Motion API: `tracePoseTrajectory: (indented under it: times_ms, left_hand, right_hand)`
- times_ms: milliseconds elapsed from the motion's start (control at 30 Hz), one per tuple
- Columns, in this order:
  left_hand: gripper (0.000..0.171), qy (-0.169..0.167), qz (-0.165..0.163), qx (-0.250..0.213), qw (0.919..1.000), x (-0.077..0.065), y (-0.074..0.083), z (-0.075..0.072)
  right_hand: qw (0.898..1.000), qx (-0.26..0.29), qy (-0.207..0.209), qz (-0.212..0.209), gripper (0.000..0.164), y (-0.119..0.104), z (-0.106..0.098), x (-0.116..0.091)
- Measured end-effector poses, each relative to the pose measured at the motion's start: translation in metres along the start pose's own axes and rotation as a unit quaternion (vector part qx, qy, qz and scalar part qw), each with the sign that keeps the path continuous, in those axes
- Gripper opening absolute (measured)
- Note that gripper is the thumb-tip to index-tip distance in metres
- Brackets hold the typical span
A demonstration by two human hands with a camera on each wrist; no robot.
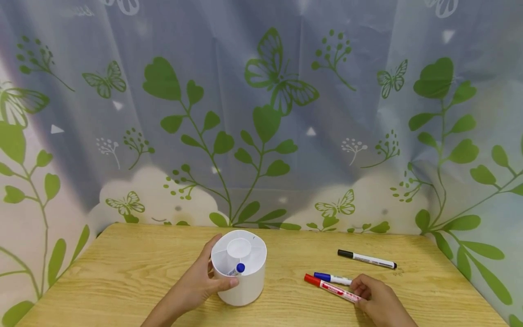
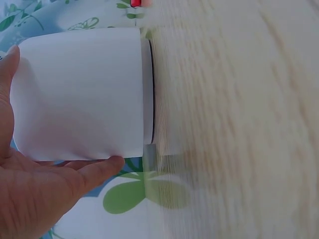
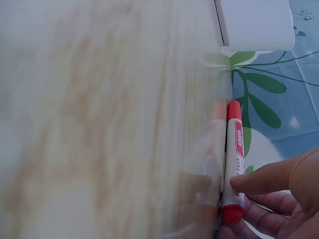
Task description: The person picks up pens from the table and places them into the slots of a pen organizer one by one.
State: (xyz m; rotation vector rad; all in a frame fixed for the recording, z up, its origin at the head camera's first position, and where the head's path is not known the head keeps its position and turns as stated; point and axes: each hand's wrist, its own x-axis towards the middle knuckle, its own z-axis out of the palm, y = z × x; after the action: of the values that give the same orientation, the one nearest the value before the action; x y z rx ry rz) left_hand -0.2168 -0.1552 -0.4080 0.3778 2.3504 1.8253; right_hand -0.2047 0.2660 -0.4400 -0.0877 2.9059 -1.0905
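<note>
A white round pen holder [image 1: 247,290] with inner compartments stands on the table. My left hand [image 1: 195,282] grips its left side, thumb at the front and fingers round the back; the left wrist view shows the hand against its plain white wall [image 2: 82,94]. A blue-tipped marker [image 1: 240,268] leans in a front compartment, its lower part hidden. To the right, my right hand [image 1: 380,297] pinches the rear end of a red marker [image 1: 330,288] lying on the table. In the right wrist view, the thumb presses that marker [image 3: 235,164], with fingers behind it.
Just behind the red marker lies a blue-capped marker [image 1: 333,278], partly hidden by the right hand. Farther back is a black-capped marker [image 1: 369,259]. The wooden table [image 1: 143,259] ends at a curtain [image 1: 229,150] printed with green leaves and butterflies.
</note>
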Motion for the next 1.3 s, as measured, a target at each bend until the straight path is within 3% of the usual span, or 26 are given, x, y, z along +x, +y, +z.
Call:
tracePoseTrajectory:
  times_ms: [333,500,700,1000,1300]
  left_hand:
    - [0.115,0.009,-0.001,0.005,0.9999,-0.001,-0.001,0.002]
    - [0.115,0.016,-0.007,0.019,0.9997,-0.002,0.001,0.001]
    - [0.115,0.016,-0.005,0.022,0.9996,-0.001,0.003,0.0]
    - [0.109,0.0,0.005,0.014,0.9999,-0.001,0.004,-0.004]
    - [0.105,-0.031,0.02,0.012,0.9992,-0.001,0.003,-0.012]
  right_hand:
    - [0.999,0.011,0.008,0.029,0.022,-0.012,-0.006,0.0]
    - [0.999,0.018,0.025,0.019,0.02,-0.016,-0.008,-0.002]
    - [0.997,0.055,0.049,0.025,0.021,-0.021,-0.011,-0.005]
    - [0.988,0.115,0.09,0.044,0.026,-0.029,-0.015,-0.008]
    - [0.986,0.117,0.114,0.042,0.033,-0.032,-0.016,-0.01]
